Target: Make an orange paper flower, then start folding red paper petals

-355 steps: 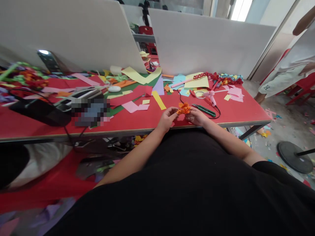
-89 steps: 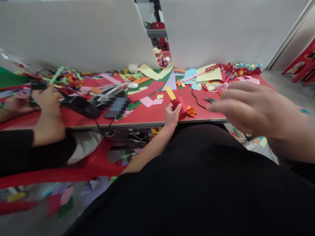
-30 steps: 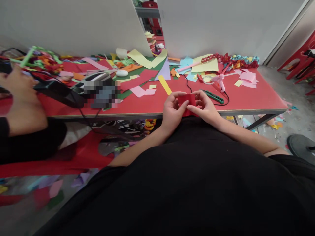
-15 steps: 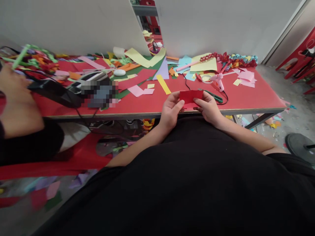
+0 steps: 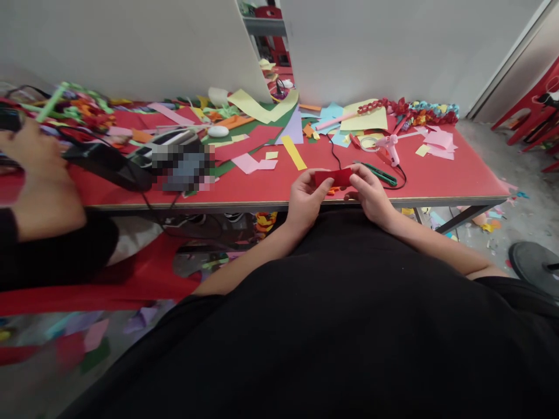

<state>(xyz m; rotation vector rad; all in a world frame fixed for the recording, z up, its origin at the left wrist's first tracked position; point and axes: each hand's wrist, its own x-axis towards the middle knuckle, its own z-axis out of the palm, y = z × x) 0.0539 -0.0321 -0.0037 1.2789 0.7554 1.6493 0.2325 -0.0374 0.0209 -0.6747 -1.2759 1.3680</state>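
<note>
A small piece of red paper (image 5: 334, 177), folded into a narrow strip, is held between my two hands just above the table's front edge. My left hand (image 5: 306, 198) pinches its left end, thumb on the near side. At the right end, my right hand (image 5: 368, 192) grips it between thumb and fingers. Small orange paper bits (image 5: 333, 190) show just below the strip. Right behind my right hand lies a green cutter (image 5: 379, 174), and a pink glue gun (image 5: 389, 149) with a black cord rests farther back.
Coloured paper sheets and scraps cover much of the red table (image 5: 454, 180). Braided paper chains (image 5: 430, 110) lie at the back right. To the left are a black box-like object (image 5: 107, 164) and a co-worker's arm (image 5: 41, 180). Cords hang over the front edge.
The red paper has gone from a taller sheet with a middle crease to a narrower folded strip. Both hands still hold its ends. The co-worker's hand at the left has shifted slightly.
</note>
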